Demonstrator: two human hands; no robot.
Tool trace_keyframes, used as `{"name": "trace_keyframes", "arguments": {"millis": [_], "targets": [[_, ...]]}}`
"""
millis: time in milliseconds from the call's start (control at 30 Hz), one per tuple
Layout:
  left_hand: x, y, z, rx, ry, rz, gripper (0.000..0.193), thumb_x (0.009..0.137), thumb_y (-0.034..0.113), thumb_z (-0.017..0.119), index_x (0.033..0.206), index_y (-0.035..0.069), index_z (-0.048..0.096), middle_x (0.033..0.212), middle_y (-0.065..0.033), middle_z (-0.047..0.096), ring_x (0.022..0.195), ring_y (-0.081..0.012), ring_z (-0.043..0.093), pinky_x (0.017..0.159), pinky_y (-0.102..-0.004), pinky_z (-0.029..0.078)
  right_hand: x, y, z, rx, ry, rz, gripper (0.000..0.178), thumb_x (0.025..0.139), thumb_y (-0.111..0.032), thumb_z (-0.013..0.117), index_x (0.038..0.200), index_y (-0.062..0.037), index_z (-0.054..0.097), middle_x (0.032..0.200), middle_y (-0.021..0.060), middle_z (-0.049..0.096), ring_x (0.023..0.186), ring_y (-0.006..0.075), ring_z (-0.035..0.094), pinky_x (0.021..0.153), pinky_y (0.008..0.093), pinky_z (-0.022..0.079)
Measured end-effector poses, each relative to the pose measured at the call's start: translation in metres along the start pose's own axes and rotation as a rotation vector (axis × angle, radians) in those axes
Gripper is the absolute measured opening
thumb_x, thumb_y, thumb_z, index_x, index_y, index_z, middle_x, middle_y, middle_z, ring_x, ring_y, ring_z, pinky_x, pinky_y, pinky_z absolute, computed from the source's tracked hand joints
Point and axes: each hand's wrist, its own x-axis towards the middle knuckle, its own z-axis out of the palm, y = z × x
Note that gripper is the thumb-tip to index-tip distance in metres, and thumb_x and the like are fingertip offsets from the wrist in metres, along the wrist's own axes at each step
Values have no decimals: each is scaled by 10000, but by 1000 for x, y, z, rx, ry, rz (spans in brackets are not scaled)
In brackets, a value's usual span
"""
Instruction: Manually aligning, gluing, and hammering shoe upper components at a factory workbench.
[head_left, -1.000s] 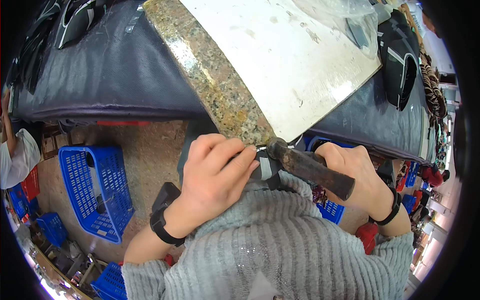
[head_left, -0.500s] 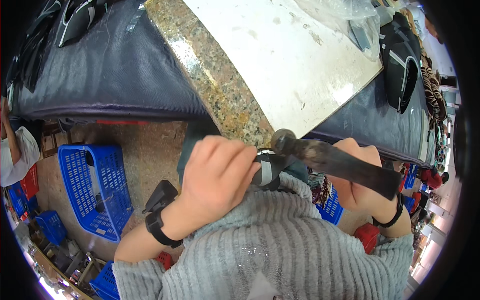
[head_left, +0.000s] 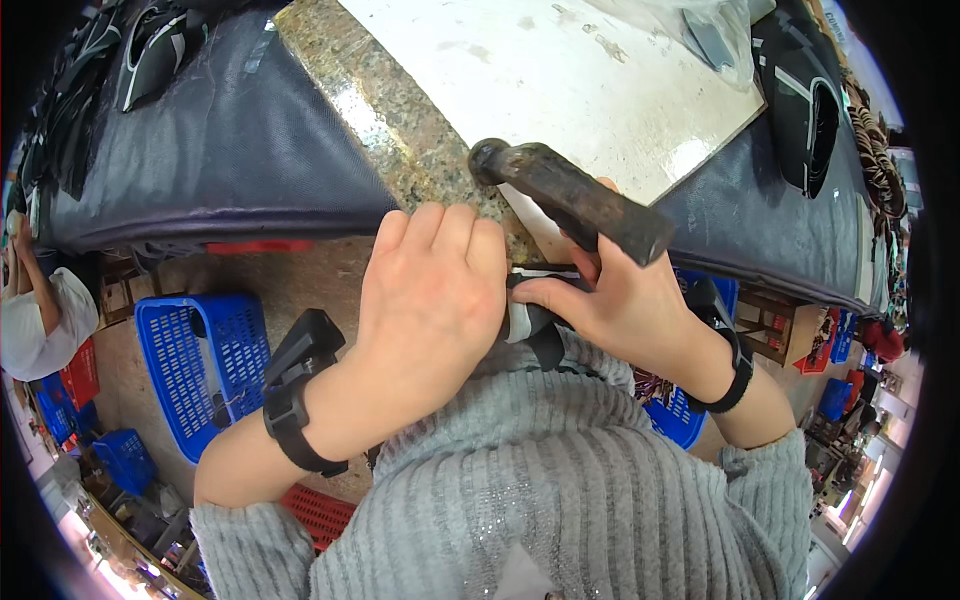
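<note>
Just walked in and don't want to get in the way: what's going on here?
A person's right hand holds a dark, worn metal hammer, whose head appears above a speckled brown-grey stone slab. The thumb of that hand reaches toward a black-and-grey, fabric-like piece at the slab's near end. The curled left hand is at that piece too, its fingertips hidden.
</note>
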Motion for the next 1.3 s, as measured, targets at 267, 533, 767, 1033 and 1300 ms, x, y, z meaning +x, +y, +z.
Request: {"name": "trace_keyframes", "arguments": {"millis": [267, 533, 767, 1033, 1300], "targets": [[-1, -9, -13, -330, -87, -83, 125, 769, 78, 719, 847, 61, 623, 836, -78, 564, 854, -269, 541, 752, -388, 383, -1, 1, 4, 3, -3, -8, 504, 777, -128, 810, 1047, -5, 403, 815, 238, 629, 785, 458, 632, 627, 475, 492], [2, -8, -12, -313, -45, 21, 97, 751, 53, 698, 822, 87, 641, 835, -53, 574, 850, -265, 541, 749, -382, 372, -1, 3, 5, -25, -3, -43, 515, 774, -123, 809, 1050, -4, 391, 802, 236, 625, 770, 451, 632, 621, 467, 492], [14, -1, -5, -57, -64, 92, 150, 712, 91, 689, 818, 17, 614, 841, -101, 585, 845, -273, 562, 747, -387, 389, 0, 5, 7, -20, 8, -76, 534, 771, -119, 810, 1045, 10, 371, 778, 230, 621, 757, 441, 633, 605, 458, 493], [1, -10, -6, -260, -32, 133, 154, 763, 48, 695, 886, 41, 603, 852, -89, 575, 845, -281, 547, 759, -394, 390, 0, 11, 11, 2, 23, -129, 539, 766, -135, 815, 1041, 12, 376, 780, 227, 622, 746, 432, 639, 597, 454, 493], [-4, -23, -6, -269, -9, 263, 243, 715, 65, 703, 955, 69, 668, 879, -49, 582, 857, -249, 552, 756, -384, 401, -1, 11, 9, 2, 8, -112, 543, 762, -151, 819, 1058, 11, 394, 798, 224, 626, 747, 423, 643, 603, 450, 497]]}}
